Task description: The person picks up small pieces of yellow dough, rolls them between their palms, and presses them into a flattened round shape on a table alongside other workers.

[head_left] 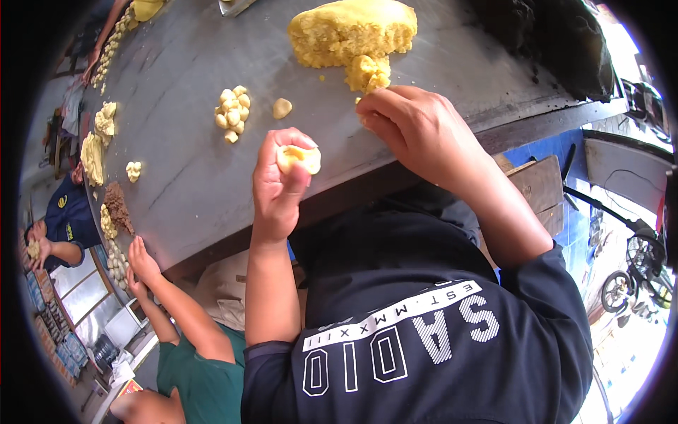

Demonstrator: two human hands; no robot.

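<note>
My left hand is closed around a small pale dough piece pressed into a hollow cup, with the thumb against it. My right hand is pinched at the near edge of a crumbly yellow lump, and a yellow bit shows at its fingertips. That lump adjoins a large mound of yellow paste on the table. Left of my hands lies a cluster of small pale dough balls. A single dough ball sits apart, beside the cluster.
The grey table has its near edge by my body. Along its left side are brown paste, more yellow dough and rows of dough balls. A green-sleeved co-worker's hands work there. A black plastic sheet covers the far right.
</note>
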